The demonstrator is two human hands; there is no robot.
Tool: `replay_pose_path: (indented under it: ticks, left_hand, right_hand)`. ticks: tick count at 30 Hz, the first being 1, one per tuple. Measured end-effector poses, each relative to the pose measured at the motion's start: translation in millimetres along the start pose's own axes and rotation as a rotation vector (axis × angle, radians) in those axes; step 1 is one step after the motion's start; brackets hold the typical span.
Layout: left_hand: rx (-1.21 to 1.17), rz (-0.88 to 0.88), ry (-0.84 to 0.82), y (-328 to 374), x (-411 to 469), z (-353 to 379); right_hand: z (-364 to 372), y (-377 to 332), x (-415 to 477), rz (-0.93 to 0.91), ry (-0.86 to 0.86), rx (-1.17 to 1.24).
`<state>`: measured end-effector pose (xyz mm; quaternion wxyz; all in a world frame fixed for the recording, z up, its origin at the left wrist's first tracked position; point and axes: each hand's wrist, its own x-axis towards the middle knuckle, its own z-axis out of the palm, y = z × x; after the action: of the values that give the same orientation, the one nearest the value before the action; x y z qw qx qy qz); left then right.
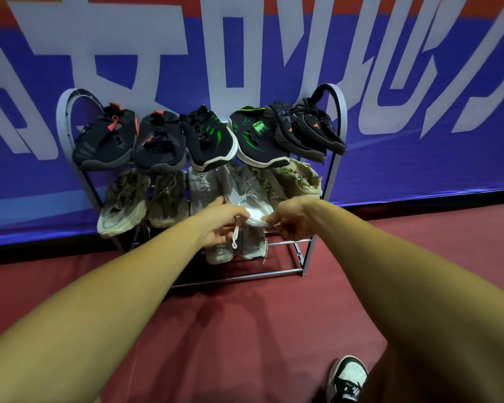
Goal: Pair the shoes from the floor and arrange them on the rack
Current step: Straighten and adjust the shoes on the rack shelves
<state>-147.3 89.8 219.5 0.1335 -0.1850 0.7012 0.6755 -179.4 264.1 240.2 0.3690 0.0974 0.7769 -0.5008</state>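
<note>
A metal shoe rack (306, 257) stands against the blue banner. Its top shelf carries several black shoes: a pair with red accents (105, 141), a pair with green stripes (213, 138) and a dark pair with orange marks (309, 129). The middle shelf holds a tan pair (122, 202), a white shoe (201, 187) and cream shoes (300, 178). Both of my hands grip the toe of a white sneaker (250, 196) on the middle shelf. My left hand (221, 225) pinches its left side beside a dangling lace; my right hand (291, 219) pinches its right side. A white pair (250, 248) sits on the bottom shelf.
The floor (245, 330) in front of the rack is dark red carpet. My own foot in a black and white sneaker (346, 379) shows at the bottom right. The blue and white banner (419, 112) runs behind the rack.
</note>
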Motion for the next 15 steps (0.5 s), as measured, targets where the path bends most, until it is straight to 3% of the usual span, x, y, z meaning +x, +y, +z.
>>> replay_pose_path:
  ticks: [6, 12, 15]
  left_hand:
    - [0.031, 0.095, 0.175, 1, 14, 12]
    - [0.164, 0.082, 0.155, 6, 20, 3]
    - [0.217, 0.027, 0.113, 4, 23, 2]
  right_hand:
    - [3, -4, 19, -0.145, 0.145, 0.007]
    - [22, -3, 42, -0.301, 0.311, -0.015]
    - [29, -1, 57, -0.337, 0.312, -0.097]
